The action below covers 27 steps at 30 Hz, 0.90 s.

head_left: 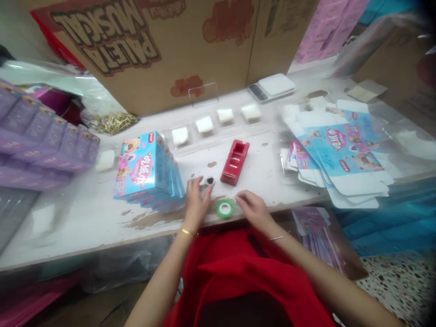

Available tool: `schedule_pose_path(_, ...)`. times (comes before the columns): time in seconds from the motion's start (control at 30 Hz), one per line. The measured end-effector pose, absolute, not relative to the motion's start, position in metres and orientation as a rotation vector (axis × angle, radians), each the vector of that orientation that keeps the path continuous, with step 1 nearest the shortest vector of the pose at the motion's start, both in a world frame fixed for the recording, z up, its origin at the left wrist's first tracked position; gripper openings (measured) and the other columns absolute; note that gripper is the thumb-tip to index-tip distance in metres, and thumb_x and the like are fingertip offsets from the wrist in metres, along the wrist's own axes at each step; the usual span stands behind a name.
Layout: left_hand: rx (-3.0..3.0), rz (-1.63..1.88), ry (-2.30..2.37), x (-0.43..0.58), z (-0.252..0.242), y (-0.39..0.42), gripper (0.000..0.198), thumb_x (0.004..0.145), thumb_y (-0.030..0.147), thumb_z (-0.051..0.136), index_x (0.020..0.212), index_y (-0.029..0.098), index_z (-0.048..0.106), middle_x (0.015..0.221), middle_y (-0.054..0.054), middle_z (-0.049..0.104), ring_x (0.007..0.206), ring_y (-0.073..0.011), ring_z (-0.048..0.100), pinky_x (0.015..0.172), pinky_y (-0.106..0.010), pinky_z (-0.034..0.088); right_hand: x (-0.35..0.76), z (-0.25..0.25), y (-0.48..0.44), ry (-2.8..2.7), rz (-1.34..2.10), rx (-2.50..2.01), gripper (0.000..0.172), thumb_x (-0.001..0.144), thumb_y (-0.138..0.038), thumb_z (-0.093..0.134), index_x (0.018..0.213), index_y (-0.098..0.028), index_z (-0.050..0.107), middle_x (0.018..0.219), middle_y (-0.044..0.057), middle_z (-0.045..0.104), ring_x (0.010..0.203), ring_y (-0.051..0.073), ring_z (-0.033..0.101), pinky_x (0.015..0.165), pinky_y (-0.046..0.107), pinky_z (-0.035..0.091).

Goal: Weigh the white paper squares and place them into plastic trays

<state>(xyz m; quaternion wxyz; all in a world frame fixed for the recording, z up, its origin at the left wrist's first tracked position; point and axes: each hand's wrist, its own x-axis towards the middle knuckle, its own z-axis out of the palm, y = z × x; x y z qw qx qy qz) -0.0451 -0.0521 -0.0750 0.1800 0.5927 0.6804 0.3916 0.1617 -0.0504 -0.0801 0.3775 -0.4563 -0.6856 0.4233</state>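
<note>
My left hand (196, 202) rests at the table's front edge, thumb and fingers apart. Just beyond its fingertips lies a small round black-and-white piece (210, 180); whether they touch it I cannot tell. A roll of green tape (219, 213) lies flat between my two hands. To its right is my right hand (255, 210), thumb and forefinger pinched together; anything between them is too small to make out. A red tape dispenser (235, 162) stands beyond the roll. Left of my left hand, blue printed boxes (139, 165) stand in a row.
Flattened blue cartons (344, 145) are piled at the right. Purple boxes (44, 131) are stacked at the left. Several white pads (204, 124) lie in a row behind the dispenser. Further back are a white scale (276, 85) and a large cardboard box (190, 50).
</note>
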Motion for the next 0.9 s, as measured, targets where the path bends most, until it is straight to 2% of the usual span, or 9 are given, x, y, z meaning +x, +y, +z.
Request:
schedule_pose_path(0.07,1.516,1.110,1.893,-0.050,-0.078,-0.035,0.026,0.084,0.030,0.065,0.106,0.017,0.060,0.099,-0.006,0.055,0.077,-0.0169,0.054,0.082,-0.035,0.048,0.158,-0.078,-0.048,-1.780,1.058,-1.136,0.017,0.096,-0.032,0.050,0.091,-0.020,0.062,0.087,0.008,0.066,0.084,0.023,0.063,0.079,0.037,0.052)
schedule_pose_path(0.13,1.459,1.101,1.819,-0.051,-0.081,-0.024,0.020,0.080,0.029,0.068,0.096,0.017,0.062,0.090,-0.003,0.055,0.071,-0.0142,0.052,0.078,-0.031,0.048,0.152,-0.075,-0.046,-1.816,1.031,-1.100,0.018,0.095,-0.031,0.052,0.100,-0.019,0.065,0.096,0.011,0.068,0.094,0.026,0.063,0.088,0.042,0.051)
schedule_pose_path(0.27,1.399,1.123,1.691,-0.051,-0.081,-0.034,0.022,0.083,0.034,0.064,0.096,0.017,0.058,0.086,-0.002,0.059,0.074,-0.0135,0.057,0.072,-0.027,0.050,0.133,-0.073,-0.039,-1.855,1.012,-1.052,0.033,0.096,-0.029,0.049,0.125,-0.016,0.060,0.119,0.018,0.065,0.113,0.030,0.059,0.101,0.048,0.046)
schedule_pose_path(0.37,1.284,1.133,1.571,-0.053,-0.078,-0.053,0.028,0.084,0.038,0.063,0.101,0.017,0.057,0.092,-0.003,0.064,0.079,-0.0147,0.064,0.076,-0.029,0.055,0.118,-0.078,-0.030,-1.847,1.077,-1.026,0.040,0.096,-0.028,0.048,0.133,-0.015,0.055,0.123,0.019,0.064,0.114,0.030,0.059,0.101,0.049,0.046)
schedule_pose_path(0.57,1.080,1.137,1.424,-0.054,-0.077,-0.066,0.033,0.082,0.042,0.067,0.103,0.017,0.061,0.101,-0.006,0.068,0.092,-0.0187,0.067,0.089,-0.036,0.056,0.106,-0.087,-0.011,-1.847,1.232,-0.957,0.022,0.092,-0.025,0.057,0.112,-0.018,0.065,0.104,0.011,0.070,0.096,0.023,0.065,0.089,0.038,0.051)
schedule_pose_path(0.63,1.065,1.146,1.429,-0.054,-0.079,-0.064,0.033,0.082,0.043,0.067,0.102,0.017,0.061,0.101,-0.006,0.068,0.091,-0.0184,0.067,0.088,-0.035,0.056,0.108,-0.085,-0.007,-1.867,1.277,-0.927,0.018,0.091,-0.023,0.058,0.107,-0.018,0.064,0.102,0.008,0.070,0.093,0.021,0.064,0.086,0.035,0.051)
schedule_pose_path(0.77,1.076,1.148,1.417,-0.055,-0.084,-0.064,0.032,0.081,0.039,0.068,0.103,0.017,0.062,0.102,-0.006,0.068,0.094,-0.0183,0.066,0.090,-0.033,0.053,0.112,-0.080,-0.006,-1.888,1.363,-0.899,0.008,0.091,-0.023,0.058,0.097,-0.019,0.061,0.091,0.003,0.068,0.078,0.018,0.062,0.070,0.029,0.049)
schedule_pose_path(0.9,1.169,1.166,1.450,-0.054,-0.091,-0.066,0.027,0.084,0.035,0.065,0.104,0.017,0.063,0.101,-0.007,0.068,0.096,-0.0192,0.065,0.090,-0.033,0.052,0.110,-0.079,-0.008,-1.875,1.374,-0.910,0.005,0.090,-0.025,0.058,0.090,-0.020,0.058,0.086,0.001,0.064,0.077,0.018,0.058,0.070,0.029,0.048)
